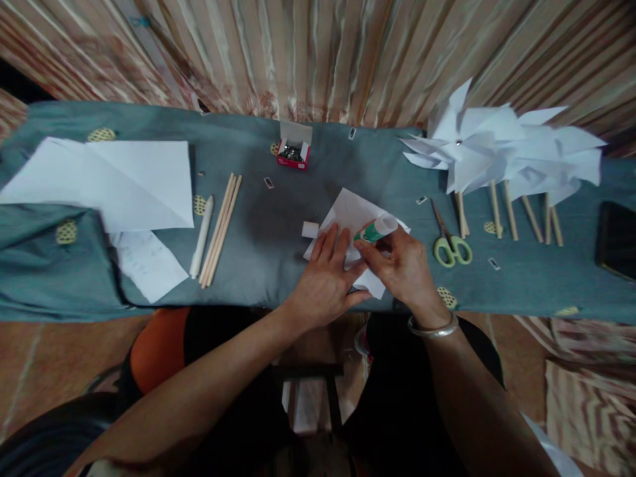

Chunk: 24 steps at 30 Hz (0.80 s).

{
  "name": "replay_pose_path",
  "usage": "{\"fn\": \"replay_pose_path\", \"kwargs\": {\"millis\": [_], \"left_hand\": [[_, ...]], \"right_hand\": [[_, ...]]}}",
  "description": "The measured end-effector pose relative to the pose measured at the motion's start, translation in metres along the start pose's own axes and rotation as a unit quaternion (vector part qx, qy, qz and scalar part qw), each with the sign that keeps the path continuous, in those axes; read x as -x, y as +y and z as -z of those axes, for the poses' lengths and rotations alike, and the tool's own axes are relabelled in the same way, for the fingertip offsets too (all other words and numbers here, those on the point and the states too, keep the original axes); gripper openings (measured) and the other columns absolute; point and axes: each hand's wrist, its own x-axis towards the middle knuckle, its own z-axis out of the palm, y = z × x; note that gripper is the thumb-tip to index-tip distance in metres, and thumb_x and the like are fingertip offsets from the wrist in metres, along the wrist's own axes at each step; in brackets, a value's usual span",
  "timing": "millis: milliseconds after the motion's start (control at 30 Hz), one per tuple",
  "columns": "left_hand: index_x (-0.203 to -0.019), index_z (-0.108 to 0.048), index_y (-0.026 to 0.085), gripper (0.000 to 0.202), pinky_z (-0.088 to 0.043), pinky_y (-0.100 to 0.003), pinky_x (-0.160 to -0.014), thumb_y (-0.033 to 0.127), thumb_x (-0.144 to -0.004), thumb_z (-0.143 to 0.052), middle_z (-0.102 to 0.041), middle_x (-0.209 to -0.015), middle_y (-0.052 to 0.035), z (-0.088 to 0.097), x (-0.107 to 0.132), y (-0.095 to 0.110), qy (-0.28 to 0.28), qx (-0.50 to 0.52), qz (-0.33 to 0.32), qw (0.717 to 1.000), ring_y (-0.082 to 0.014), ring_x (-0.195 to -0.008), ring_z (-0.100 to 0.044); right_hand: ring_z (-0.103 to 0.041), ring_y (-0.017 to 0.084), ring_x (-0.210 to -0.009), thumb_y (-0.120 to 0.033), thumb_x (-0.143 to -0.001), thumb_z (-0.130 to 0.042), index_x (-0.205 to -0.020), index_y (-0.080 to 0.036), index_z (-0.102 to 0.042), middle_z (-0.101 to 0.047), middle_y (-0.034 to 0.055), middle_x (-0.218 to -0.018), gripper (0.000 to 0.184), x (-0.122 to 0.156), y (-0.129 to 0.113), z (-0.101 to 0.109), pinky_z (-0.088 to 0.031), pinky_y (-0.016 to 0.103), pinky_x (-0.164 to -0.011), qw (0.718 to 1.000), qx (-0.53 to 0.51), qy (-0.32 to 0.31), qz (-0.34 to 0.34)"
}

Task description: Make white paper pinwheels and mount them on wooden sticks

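Note:
My left hand (325, 275) lies flat, fingers stretched out, pressing down a white paper square (350, 211) on the blue-grey cloth. My right hand (402, 265) is closed round a green-and-white glue stick (376, 230), held tilted with its lower end over the paper close to my left fingertips. A small white cap or eraser-like block (310, 229) lies just left of the paper.
Green-handled scissors (450, 244) lie right of my hands. Several white paper pinwheels on wooden sticks (497, 156) rest at the right. A red box of pins (293, 152) stands at the back. Wooden sticks (221, 228), a white rolled tube (201, 235) and paper sheets (124, 175) lie left. A dark phone (616, 238) sits far right.

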Motion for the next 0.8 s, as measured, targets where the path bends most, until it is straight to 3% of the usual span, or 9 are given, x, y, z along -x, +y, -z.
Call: {"fn": "replay_pose_path", "kwargs": {"millis": [800], "left_hand": [[-0.141, -0.048, 0.029, 0.066, -0.023, -0.065, -0.117, 0.060, -0.084, -0.060, -0.022, -0.163, -0.0101, -0.003, 0.001, -0.002, 0.005, 0.008, 0.004, 1.000, -0.0418, -0.150, -0.010]], "right_hand": [[-0.064, 0.020, -0.068, -0.047, -0.081, -0.066, -0.092, -0.020, -0.063, -0.069, 0.0040, -0.077, 0.030, 0.005, 0.015, 0.009, -0.049, 0.034, -0.064, 0.999, -0.030, 0.010, -0.028]]}}
